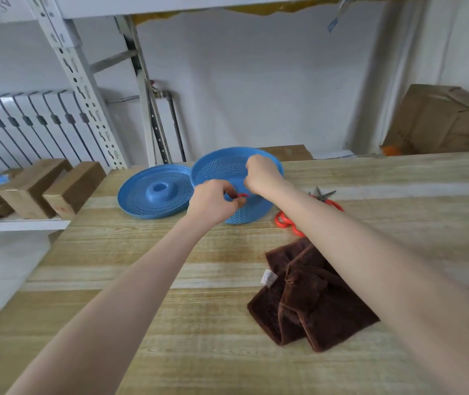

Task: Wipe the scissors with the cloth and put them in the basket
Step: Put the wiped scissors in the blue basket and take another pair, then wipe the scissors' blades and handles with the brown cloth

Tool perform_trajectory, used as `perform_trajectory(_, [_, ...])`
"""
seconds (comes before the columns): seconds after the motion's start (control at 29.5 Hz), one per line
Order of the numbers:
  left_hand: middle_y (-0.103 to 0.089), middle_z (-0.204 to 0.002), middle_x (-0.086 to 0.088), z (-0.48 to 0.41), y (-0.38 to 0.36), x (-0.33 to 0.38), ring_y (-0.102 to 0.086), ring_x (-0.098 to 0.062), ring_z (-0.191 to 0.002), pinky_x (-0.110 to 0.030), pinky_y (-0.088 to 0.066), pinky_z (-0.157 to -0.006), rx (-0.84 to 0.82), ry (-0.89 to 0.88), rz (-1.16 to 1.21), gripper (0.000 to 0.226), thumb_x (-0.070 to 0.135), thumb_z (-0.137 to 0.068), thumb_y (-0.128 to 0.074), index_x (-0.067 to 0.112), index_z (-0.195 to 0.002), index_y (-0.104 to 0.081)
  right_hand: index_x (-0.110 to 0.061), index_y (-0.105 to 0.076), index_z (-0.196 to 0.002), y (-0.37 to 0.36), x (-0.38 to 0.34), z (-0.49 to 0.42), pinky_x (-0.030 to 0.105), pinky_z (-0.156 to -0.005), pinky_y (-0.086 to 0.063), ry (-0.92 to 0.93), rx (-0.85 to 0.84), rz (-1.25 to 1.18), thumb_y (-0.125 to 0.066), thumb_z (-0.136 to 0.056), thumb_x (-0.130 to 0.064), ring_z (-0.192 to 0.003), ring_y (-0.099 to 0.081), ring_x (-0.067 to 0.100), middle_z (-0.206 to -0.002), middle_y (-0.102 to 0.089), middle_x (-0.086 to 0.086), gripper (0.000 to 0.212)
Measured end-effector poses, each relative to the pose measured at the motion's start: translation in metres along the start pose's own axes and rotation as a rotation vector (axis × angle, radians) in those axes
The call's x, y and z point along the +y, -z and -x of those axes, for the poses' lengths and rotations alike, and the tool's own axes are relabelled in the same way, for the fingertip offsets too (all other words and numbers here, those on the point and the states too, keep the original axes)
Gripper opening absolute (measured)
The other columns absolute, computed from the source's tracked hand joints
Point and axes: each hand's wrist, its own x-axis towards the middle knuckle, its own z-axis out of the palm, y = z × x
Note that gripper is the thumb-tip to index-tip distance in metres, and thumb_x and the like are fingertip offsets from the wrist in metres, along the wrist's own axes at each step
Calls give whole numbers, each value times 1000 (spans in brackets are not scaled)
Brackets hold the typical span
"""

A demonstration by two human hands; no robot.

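A round blue perforated basket [219, 163] stands tilted on the wooden table. Both hands are over it. My left hand [213, 203] pinches a red scissor handle [241, 196] at the basket's near side; the rest of that pair is hidden by my hands. My right hand [261, 173] is closed above the basket's middle, and what it grips is hidden. Another pair of red-handled scissors [283, 220] lies on the table right of the basket, partly behind my right forearm. The brown cloth [310, 297] lies crumpled on the table, nearer to me.
A second blue perforated dish [153, 195] with a raised centre lies left of the basket. Cardboard boxes [48, 186] sit on a lower shelf at left, and a larger box [444, 121] stands at far right. White shelving uprights [85, 81] rise behind the table.
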Motion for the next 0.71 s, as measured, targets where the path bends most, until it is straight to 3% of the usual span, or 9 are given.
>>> perform_trajectory(0.07, [-68, -98, 5, 1, -1, 3, -61, -16, -99, -39, -52, -86, -7, 23, -12, 19, 39, -85, -68, 20, -88, -69, -3, -63, -84, 6, 13, 1, 33, -69, -47, -7, 183, -138, -52, -86, 2, -93, -58, 35, -87, -65, 12, 12])
perform_trajectory(0.1, [-68, -98, 4, 1, -1, 4, -61, -17, -100, -40, -51, -89, -7, 34, -20, 18, 38, -86, -67, 21, -89, -69, -2, -66, -99, 9, 21, -1, 35, -81, -48, -29, 263, -188, -51, -87, 0, -103, -59, 34, -104, -68, 13, 20])
perform_trajectory(0.17, [-68, -99, 2, 4, -2, 7, -58, -20, -106, -43, -46, -95, -3, 42, -41, 14, 36, -87, -66, 22, -88, -67, -6, -65, -112, 17, 43, 4, 34, -88, -45, -92, 350, -216, -51, -88, -3, -112, -59, 32, -117, -66, 11, 29])
perform_trajectory(0.34, [-57, -123, -8, 4, -2, 25, -37, -30, -129, -40, -32, -107, 87, 38, -112, 24, 31, -89, -61, 20, -110, -66, -4, -64, -96, 23, 97, 26, 33, -71, -45, -274, 220, -2, -51, -86, -1, -103, -64, 34, -107, -68, 16, 17])
perform_trajectory(0.48, [-46, -135, -12, 12, -9, 61, -18, -33, -141, -43, -24, -113, 133, -35, -133, 32, 30, -89, -63, 18, -119, -62, -7, -67, -90, 25, 135, 58, 35, -82, -52, -312, 73, 81, -51, -88, -10, -108, -61, 36, -111, -67, 18, 16])
perform_trajectory(0.58, [-47, -135, -12, 14, -11, 72, -17, -33, -143, -41, -19, -116, 138, -78, -132, 32, 30, -88, -64, 18, -118, -63, -11, -67, -92, 22, 145, 67, 35, -82, -51, -412, 52, 91, -51, -88, -10, -107, -62, 33, -105, -66, 13, 17])
perform_trajectory(0.71, [-51, -129, -13, 21, -16, 84, -27, -32, -137, -35, -21, -110, 140, -133, -108, 30, 27, -88, -64, 16, -115, -64, -10, -56, -71, 18, 158, 70, 31, -63, -45, -456, 41, -6, -52, -89, -6, -76, -60, 27, -73, -58, 6, 19])
